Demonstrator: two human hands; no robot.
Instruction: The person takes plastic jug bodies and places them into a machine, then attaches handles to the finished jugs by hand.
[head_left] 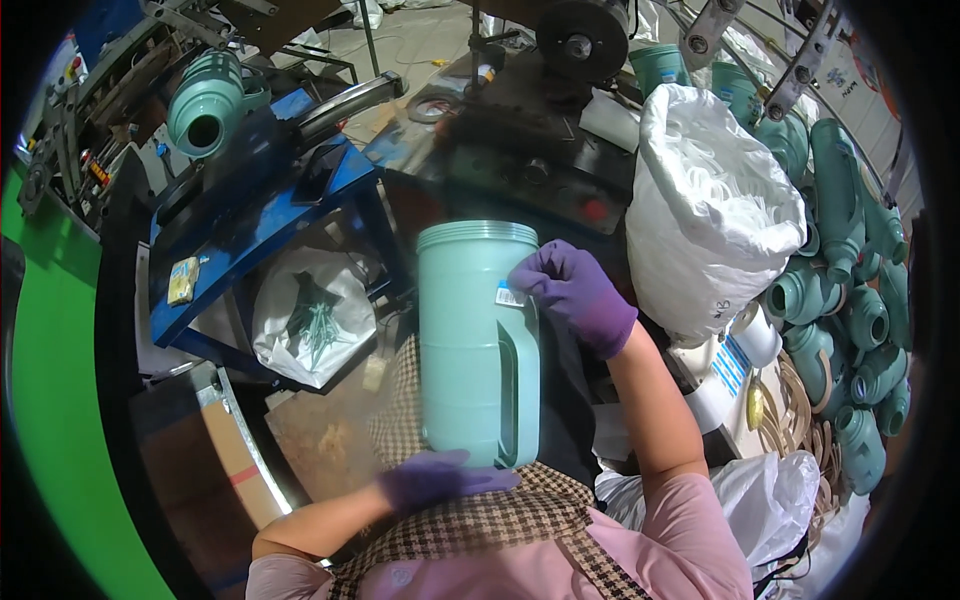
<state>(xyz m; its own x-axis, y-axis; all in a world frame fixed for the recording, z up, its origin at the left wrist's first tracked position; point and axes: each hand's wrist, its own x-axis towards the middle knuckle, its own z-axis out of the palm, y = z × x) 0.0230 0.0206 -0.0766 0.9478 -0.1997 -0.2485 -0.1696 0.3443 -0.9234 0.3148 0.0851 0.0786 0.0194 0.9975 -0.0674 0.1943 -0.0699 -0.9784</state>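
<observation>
A pale green plastic jug (462, 350) with a threaded rim and a side handle stands upright in front of my body. My left hand (445, 482), in a purple glove, supports its base from below, fingers stretched along the underside. Near the top of the handle, a small white and blue barcode label (510, 294) lies against the jug's wall. My right hand (580, 297), also purple-gloved, has its fingers bent and pinched together at the label's upper right edge. The right fingertips partly cover that edge.
A white sack (690, 240) of white plastic parts stands at right, beside heaped green jugs (840, 200). At left is a blue bench (235, 265) and a bag (285, 350) of green scraps. A dark machine (520, 150) stands ahead. A label roll (735, 365) lies at right.
</observation>
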